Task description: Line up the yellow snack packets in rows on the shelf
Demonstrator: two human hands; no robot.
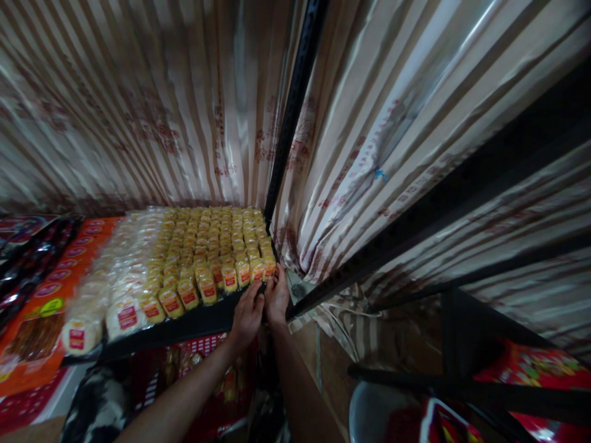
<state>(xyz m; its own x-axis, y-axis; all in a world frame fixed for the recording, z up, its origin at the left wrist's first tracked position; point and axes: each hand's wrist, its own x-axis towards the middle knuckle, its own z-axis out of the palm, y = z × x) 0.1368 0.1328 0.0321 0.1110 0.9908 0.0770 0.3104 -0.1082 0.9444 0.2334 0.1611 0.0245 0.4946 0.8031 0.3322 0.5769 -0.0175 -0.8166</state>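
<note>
Rows of small yellow wrapped snack packets (188,294) with red labels stand packed together on a black shelf (184,326). My left hand (248,315) lies at the shelf's front edge, fingers stretched out just below the front packets near the right end. Beside it, my right hand (277,298) is at the right corner, with thumb and fingers around the lower part of the last front packet (269,266). Part of that packet is hidden by the fingers. White wrapped packets (127,315) with red labels fill the rows left of the yellow ones.
A black upright post (295,104) rises behind the right corner, before a striped curtain (184,111). Orange snack packs (44,301) lie at the left. Below the shelf stands a red basket (152,381) with packets. A black rail (397,215) slants across the right, above red bags (535,369).
</note>
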